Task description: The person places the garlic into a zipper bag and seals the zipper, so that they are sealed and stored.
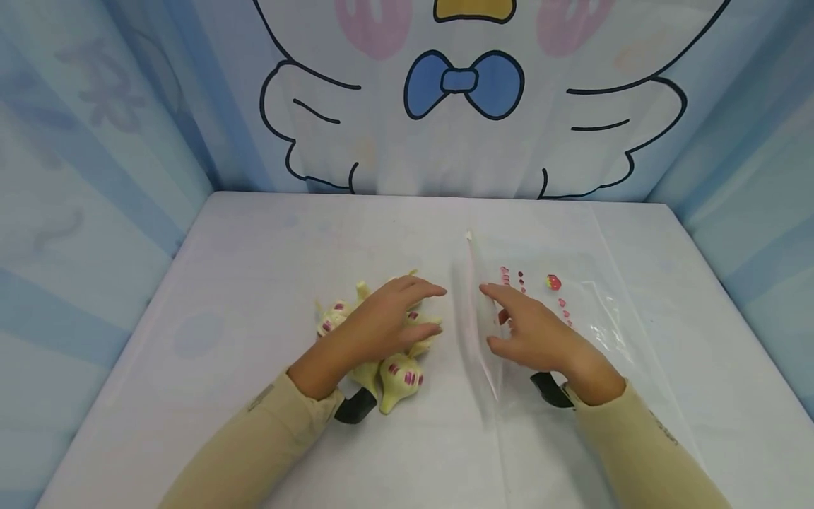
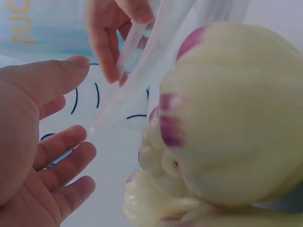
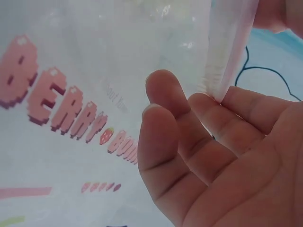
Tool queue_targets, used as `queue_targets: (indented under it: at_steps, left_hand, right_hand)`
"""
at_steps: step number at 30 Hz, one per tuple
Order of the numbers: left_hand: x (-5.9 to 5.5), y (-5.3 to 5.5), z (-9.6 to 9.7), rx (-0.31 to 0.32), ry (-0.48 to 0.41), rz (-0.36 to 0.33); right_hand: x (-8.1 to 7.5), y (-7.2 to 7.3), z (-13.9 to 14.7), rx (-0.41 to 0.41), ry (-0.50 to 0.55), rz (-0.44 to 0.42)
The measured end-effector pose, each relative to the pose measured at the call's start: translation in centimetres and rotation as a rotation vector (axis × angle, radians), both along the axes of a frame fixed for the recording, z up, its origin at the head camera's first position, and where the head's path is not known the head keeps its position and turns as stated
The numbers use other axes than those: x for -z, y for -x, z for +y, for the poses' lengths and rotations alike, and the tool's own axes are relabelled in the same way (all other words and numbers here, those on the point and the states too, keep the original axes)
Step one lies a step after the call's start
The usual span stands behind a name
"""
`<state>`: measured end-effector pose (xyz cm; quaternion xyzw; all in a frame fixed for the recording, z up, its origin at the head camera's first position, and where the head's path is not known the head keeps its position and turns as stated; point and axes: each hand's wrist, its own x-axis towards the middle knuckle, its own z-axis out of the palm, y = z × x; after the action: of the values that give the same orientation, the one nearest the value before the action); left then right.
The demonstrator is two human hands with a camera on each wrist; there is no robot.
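A clear plastic zip bag [image 1: 600, 314] with red and pink print lies on the right side of the table, its pink-edged mouth [image 1: 471, 304] standing up toward the middle. My right hand [image 1: 540, 329] is at that mouth, thumb and fingers spread apart, fingertips close to the bag film [image 3: 61, 156]. Over a pile of pale garlic bulbs [image 1: 399, 378] with purple patches hovers my left hand [image 1: 384, 318], fingers spread and holding nothing. Seen from the left wrist, one garlic bulb [image 2: 236, 104] looms large beside that hand; the hand covers part of the pile in the head view.
A white cloth covers the table [image 1: 254, 247]. Behind it hangs a curtain [image 1: 464, 155] printed with a cartoon figure and a blue bow; blue patterned curtains [image 1: 76, 212] close off the sides. Black wrist straps [image 1: 356, 406] show below both hands.
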<state>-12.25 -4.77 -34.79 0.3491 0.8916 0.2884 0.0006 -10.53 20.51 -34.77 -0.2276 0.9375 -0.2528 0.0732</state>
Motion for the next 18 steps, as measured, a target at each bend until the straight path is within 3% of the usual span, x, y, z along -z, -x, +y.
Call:
queue_targets:
  at_steps: [9, 18]
  left_hand:
    - [-0.5, 0.3, 2.5, -0.020, 0.012, -0.108]
    - [0.2, 0.4, 4.2, -0.021, -0.003, -0.103]
  right_hand:
    - [-1.2, -0.8, -0.3, -0.046, 0.034, 0.012]
    - [-1.9, -1.5, -0.8, -0.084, 0.041, 0.081]
